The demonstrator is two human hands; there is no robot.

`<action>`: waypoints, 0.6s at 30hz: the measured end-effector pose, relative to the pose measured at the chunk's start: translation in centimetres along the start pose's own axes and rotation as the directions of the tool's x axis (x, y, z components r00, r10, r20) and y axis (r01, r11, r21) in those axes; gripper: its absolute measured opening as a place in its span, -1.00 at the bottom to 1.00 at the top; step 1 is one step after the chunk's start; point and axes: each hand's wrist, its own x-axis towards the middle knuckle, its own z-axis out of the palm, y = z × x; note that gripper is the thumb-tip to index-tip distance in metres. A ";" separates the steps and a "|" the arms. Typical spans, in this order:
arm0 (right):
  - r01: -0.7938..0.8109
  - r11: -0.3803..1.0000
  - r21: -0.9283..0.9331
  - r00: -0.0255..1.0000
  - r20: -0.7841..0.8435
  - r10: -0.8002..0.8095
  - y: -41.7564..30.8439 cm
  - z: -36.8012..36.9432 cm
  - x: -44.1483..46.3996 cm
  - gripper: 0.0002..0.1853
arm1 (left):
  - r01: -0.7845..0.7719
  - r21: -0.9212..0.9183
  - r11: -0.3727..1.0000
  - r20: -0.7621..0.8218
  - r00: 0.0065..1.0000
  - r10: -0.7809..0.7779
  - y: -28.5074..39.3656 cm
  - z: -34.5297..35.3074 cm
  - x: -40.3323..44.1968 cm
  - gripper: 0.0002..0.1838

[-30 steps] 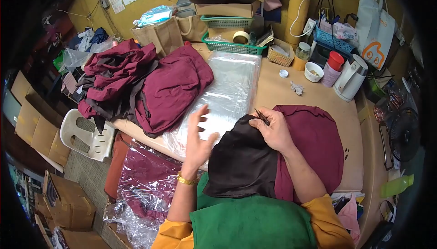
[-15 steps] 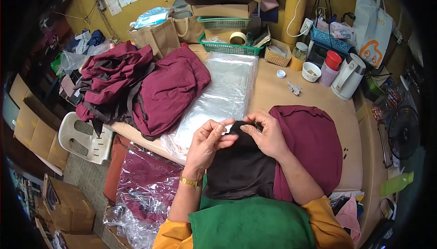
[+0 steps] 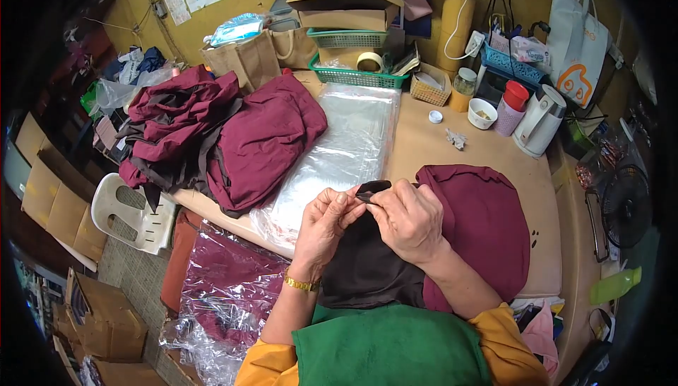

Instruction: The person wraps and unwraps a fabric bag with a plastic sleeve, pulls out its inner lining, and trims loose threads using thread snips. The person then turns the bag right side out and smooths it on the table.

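Observation:
A maroon garment (image 3: 487, 234) with a black lining (image 3: 371, 262) lies in front of me, its dark part hanging over the table's near edge towards my green apron. My left hand (image 3: 325, 223), with a gold watch on the wrist, pinches the upper edge of the black cloth. Close beside it, my right hand (image 3: 409, 220) is closed on the same edge, knuckles up. Between the fingertips a small black flap of cloth (image 3: 373, 188) stands folded up. The fingers hide exactly what is pinched there.
Clear plastic bags (image 3: 346, 135) lie in a stack beyond my hands. A heap of maroon garments (image 3: 265, 139) is at the left. Bagged maroon cloth (image 3: 229, 280) sits lower left. Behind stand green baskets (image 3: 360, 75), a bowl (image 3: 482, 113) and a kettle (image 3: 539, 121).
My right hand has turned over and come down onto the cloth edge, nearer the left. The black flap now stands up between the fingers, and the white bit at the left fingertips no longer shows.

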 end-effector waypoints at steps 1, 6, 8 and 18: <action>0.008 1.000 0.002 1.000 -0.015 -0.008 0.0 0.0 0.0 -0.76 | -0.004 0.022 1.000 0.002 1.000 0.004 0.0 0.0 -0.1 -0.82; 0.016 1.000 0.011 1.000 0.014 -0.016 0.2 0.0 -0.1 -0.74 | 0.019 0.075 0.997 0.033 0.999 -0.021 -0.1 -0.3 -0.2 -0.80; 0.025 1.000 0.005 0.999 0.029 -0.025 0.3 0.4 -0.5 -0.74 | 0.027 0.087 0.996 0.050 0.998 -0.031 -0.1 0.0 -0.3 -0.79; -0.630 0.732 0.260 0.739 0.491 0.462 7.2 7.9 -8.6 -0.74 | 0.048 0.937 0.347 -0.137 0.962 0.237 -3.9 -5.6 1.4 -0.23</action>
